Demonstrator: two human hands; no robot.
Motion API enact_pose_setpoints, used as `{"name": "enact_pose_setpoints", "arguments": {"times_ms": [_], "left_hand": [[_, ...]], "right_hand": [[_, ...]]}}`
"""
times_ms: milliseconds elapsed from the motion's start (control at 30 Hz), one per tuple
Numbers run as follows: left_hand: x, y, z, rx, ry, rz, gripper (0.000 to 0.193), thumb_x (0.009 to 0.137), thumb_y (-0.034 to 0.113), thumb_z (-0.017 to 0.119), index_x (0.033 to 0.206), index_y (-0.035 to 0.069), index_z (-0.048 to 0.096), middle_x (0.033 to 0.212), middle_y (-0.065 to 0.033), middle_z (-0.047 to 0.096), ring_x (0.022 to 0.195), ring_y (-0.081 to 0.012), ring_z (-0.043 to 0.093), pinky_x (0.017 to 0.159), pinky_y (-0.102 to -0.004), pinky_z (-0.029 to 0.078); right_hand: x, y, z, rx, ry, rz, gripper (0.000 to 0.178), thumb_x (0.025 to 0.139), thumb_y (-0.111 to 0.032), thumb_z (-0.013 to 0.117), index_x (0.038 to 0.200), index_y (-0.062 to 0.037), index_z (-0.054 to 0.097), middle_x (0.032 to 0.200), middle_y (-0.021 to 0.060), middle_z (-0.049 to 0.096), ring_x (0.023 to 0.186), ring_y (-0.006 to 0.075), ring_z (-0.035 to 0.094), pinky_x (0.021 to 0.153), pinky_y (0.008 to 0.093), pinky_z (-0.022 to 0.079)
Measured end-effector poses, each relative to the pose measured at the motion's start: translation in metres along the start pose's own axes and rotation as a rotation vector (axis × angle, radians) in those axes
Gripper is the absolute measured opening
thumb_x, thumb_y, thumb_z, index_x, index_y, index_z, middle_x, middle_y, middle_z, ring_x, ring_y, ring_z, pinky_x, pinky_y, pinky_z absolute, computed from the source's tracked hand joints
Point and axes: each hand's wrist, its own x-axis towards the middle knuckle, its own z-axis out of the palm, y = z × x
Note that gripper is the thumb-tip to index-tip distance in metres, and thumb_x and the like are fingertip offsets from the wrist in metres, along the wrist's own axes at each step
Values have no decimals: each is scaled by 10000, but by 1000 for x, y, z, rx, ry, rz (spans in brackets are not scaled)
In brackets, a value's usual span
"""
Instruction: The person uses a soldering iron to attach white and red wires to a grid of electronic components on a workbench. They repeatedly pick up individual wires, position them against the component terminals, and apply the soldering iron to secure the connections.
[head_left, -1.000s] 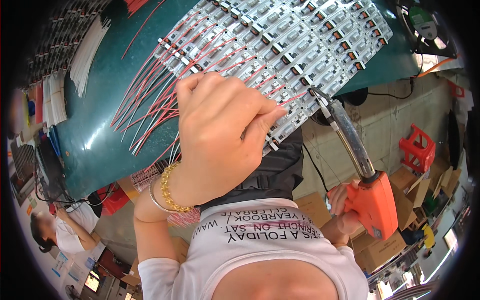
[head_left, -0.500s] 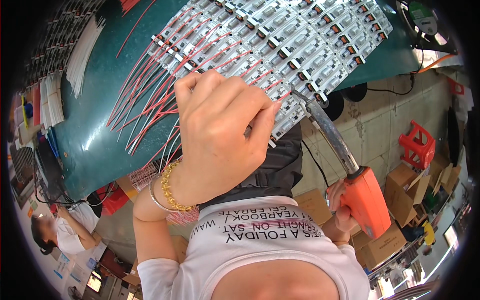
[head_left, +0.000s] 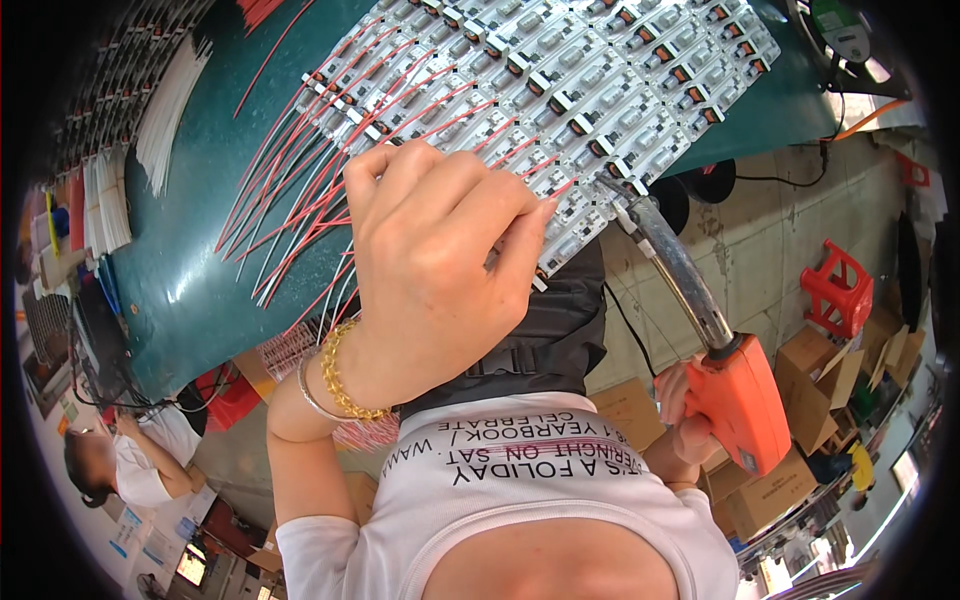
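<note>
Orange-handled soldering iron (head_left: 735,395) gripped in my right hand (head_left: 685,420).
Left hand (head_left: 440,260) fingers curled narrow, pinching red wires (head_left: 300,200) over white circuit strips (head_left: 560,80) on green bench (head_left: 190,290).

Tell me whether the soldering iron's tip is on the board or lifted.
On: the soldering iron tip meets the board panel edge, right hand gripping its handle.

one head-worn fisheye view looks steeply down from close above the left hand (head_left: 440,260) and green worktable (head_left: 190,290), edges bending toward the dark round rim
</note>
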Motion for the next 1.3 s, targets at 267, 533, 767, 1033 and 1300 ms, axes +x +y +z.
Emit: {"name": "enact_pose_setpoints", "arguments": {"times_ms": [267, 533, 767, 1033, 1300], "left_hand": [[-3, -1, -1, 63, 28, 12, 139, 707, 34, 787, 720, 95, 663, 655, 3, 569, 680, -192, 534, 764, -336, 361], [-3, 0, -2, 67, 19, 11, 141, 704, 32, 787, 721, 95, 663, 651, 3, 571, 681, -190, 537, 768, -336, 360], [-3, 0, -2, 89, 21, 17, 140, 704, 31, 786, 718, 96, 663, 651, 5, 574, 679, -191, 542, 777, -341, 361], [-4, 4, -3, 60, 17, -6, 148, 687, 47, 803, 745, 102, 678, 750, -4, 573, 735, -190, 538, 788, -346, 355], [-6, 8, 3, 78, -7, 11, 167, 676, 57, 809, 760, 110, 674, 797, 4, 565, 750, -189, 521, 800, -357, 351]], "right_hand": [[-16, 15, -2, -119, 68, 100, 468, 842, -495, 564, 606, -93, 526, 666, 42, 547, 578, 250, 528, 535, 333, 388], [-20, 4, -11, -82, 54, 247, 400, 805, -441, 595, 601, -104, 525, 636, 31, 541, 575, 211, 550, 542, 318, 411], [-4, 2, -2, 97, 3, 47, 466, 870, -432, 529, 545, -105, 460, 562, 11, 479, 515, 188, 499, 516, 305, 400], [-3, -2, -3, 224, 20, 47, 541, 879, -468, 536, 519, -86, 407, 538, 15, 458, 479, 156, 467, 487, 282, 374], [-7, 6, -6, 26, 35, 16, 575, 891, -561, 515, 545, -104, 466, 550, -7, 500, 482, 162, 483, 482, 287, 369]]}}
